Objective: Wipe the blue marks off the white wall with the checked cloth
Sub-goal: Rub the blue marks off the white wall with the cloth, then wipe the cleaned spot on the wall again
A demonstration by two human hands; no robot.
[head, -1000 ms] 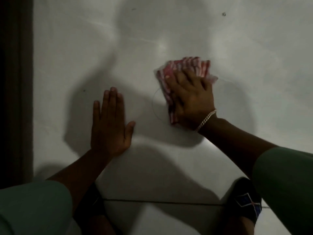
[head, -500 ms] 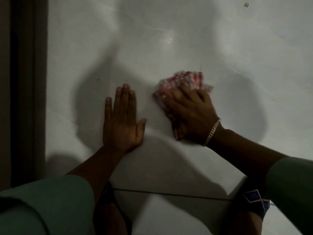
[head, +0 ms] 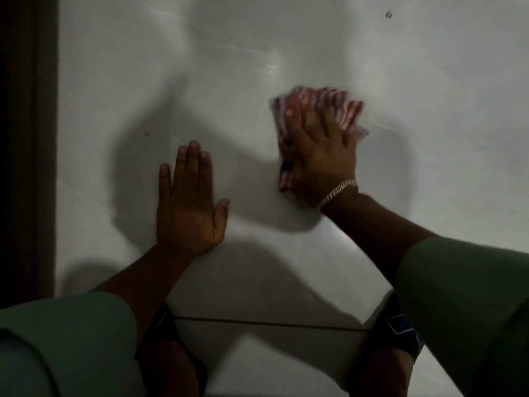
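My right hand (head: 320, 156) presses a red-and-white checked cloth (head: 337, 106) flat against the white wall (head: 429, 110); the cloth is blurred and sticks out above and left of the fingers. A bracelet circles that wrist. My left hand (head: 189, 204) lies flat on the wall lower left of the cloth, fingers together and pointing up, holding nothing. No blue mark shows clearly in the dim light; whatever is under the cloth is hidden.
A dark door frame (head: 28, 138) runs down the left edge. A small dark spot (head: 388, 14) sits on the wall at the top right. Below, the wall meets the floor at a thin line (head: 257, 323), with my knees on either side.
My right hand has slid the cloth down and left, then back up and to the right on the wall. The left hand has stayed pressed flat on the wall.
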